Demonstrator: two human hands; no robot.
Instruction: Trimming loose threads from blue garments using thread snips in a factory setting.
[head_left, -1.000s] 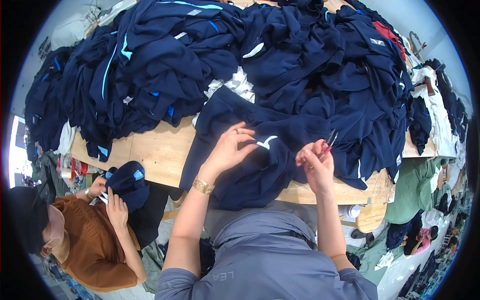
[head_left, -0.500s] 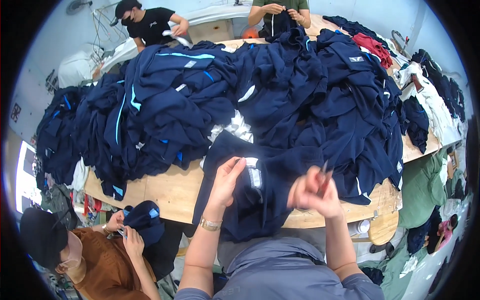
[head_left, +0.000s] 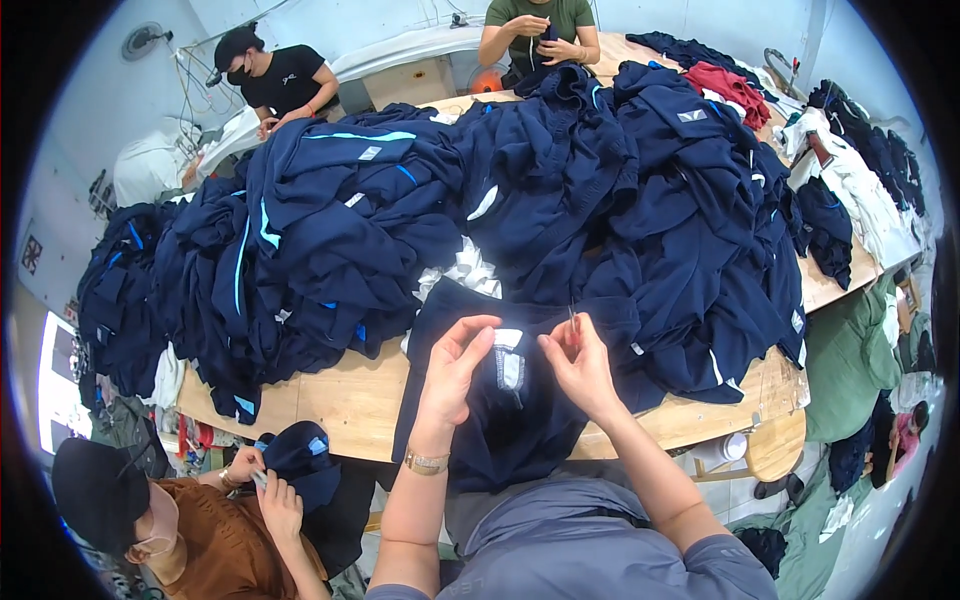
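Note:
A navy garment lies over the table's near edge and hangs toward my lap, with a white label facing up. My left hand pinches the cloth with thumb and index finger beside the label's upper left corner. Just right of the label, my right hand is closed around small thread snips, their metal points up and a bit of red handle showing between the fingers. Most of the snips is hidden by the palm.
Heaps of navy garments cover the wooden table. Crumpled white strips lie beyond my hands. A co-worker in brown handles dark cloth at near left; two people work across the table. A stool stands at right.
My right hand, blurred earlier, has moved left and comes close to the label, its snips now pointing up. The left hand stays by the label. The view has shifted slightly.

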